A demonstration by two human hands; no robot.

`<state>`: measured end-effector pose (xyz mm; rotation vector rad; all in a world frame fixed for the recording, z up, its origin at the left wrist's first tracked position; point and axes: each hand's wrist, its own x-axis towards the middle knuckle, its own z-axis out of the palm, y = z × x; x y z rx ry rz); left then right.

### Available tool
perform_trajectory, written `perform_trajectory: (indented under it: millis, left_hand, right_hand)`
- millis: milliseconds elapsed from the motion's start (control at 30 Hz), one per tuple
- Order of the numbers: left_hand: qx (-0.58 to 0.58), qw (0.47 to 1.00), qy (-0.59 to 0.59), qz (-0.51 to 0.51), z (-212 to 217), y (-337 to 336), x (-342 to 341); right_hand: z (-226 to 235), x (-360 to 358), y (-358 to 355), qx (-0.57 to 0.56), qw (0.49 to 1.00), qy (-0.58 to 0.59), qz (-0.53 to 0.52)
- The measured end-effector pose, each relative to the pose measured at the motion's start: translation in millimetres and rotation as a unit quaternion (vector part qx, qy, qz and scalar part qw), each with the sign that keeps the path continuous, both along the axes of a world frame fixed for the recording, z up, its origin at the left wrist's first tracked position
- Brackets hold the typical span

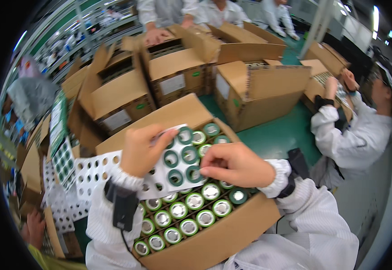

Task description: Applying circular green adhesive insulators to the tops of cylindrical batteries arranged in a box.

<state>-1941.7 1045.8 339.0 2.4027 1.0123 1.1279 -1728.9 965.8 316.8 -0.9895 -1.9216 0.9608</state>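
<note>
1. An open carton (216, 240) nearest, holding rows of green-wrapped cells (178, 209).
2. Above the cells, a white sheet (181, 165) of green rings (189, 161).
3. The left hand (144, 148) grasps the sheet's upper edge in its fingers.
4. The right hand's (239, 165) fingers curl at its right edge; whether they pinch a ring, I cannot tell.
5. Beyond, more cartons (275, 96) on the green bench (263, 139).

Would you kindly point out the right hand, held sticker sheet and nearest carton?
Right hand (237, 164): head view, its back.
Held sticker sheet (182, 166): head view, white backing.
Nearest carton (216, 235): head view, front wall.
</note>
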Motion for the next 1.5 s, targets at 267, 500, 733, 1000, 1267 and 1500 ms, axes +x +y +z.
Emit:
perform_trajectory:
  millis: [267, 500, 733, 1000, 1267, 1500]
  left_hand:
    - [-0.021, 0.999, 0.013, 0.028, -4, 6, 2]
    - [-0.066, 0.998, -0.008, 0.021, -10, 15, -10]
    - [-0.082, 0.995, -0.045, -0.029, -22, 24, -6]
    - [-0.048, 0.997, -0.053, -0.03, -23, 22, -10]
    - [-0.08, 0.997, -0.009, -0.022, -13, 17, -9]
    - [-0.041, 0.998, -0.037, -0.026, -23, 23, -9]
  right_hand:
    - [2, 0, 0, 0.003, 0.999, -0.005, -0.044]
    - [8, -5, -7, 0.316, 0.948, -0.024, -0.02]
    - [13, 28, -24, -0.003, 0.996, 0.062, -0.057]
    - [-9, 29, -37, -0.022, 0.988, 0.042, -0.148]
    - [-9, 32, -41, 0.008, 0.987, -0.022, -0.157]
    - [-15, 33, -44, 0.002, 0.988, -0.017, -0.154]
